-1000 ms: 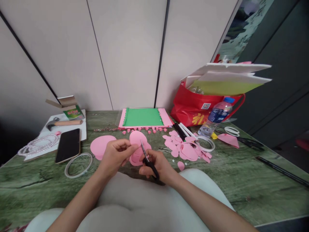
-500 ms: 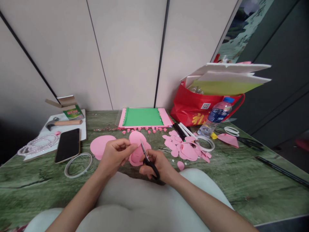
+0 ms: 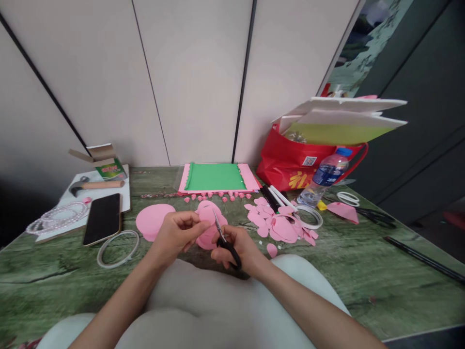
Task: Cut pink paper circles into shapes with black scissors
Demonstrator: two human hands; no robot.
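Note:
Between thumb and fingers, my left hand [image 3: 178, 235] pinches a piece of pink paper [image 3: 207, 216]. My right hand [image 3: 238, 247] is closed round the black handles of a pair of scissors [image 3: 228, 246], whose blades point up and to the left at the paper's right edge. Beneath and behind the held piece lie more pink paper shapes, partly hidden by my hands. Left of them rests a stack of pink paper ovals [image 3: 152, 220]. On the right is a loose pile of small pink paper petals [image 3: 283, 228].
Green sheets [image 3: 214, 175] on pink paper lie at the back, with small pink rolled bits in front. A red bag [image 3: 281, 157] and a water bottle [image 3: 325, 174] stand right. Tape [image 3: 118, 248], a phone [image 3: 102, 219], a hammer [image 3: 98, 184] and beads [image 3: 58, 217] lie left.
The held pink paper has turned and sits lower, its top edge dropping behind the blades. My left hand has shifted slightly right; the scissors stay nearly in place.

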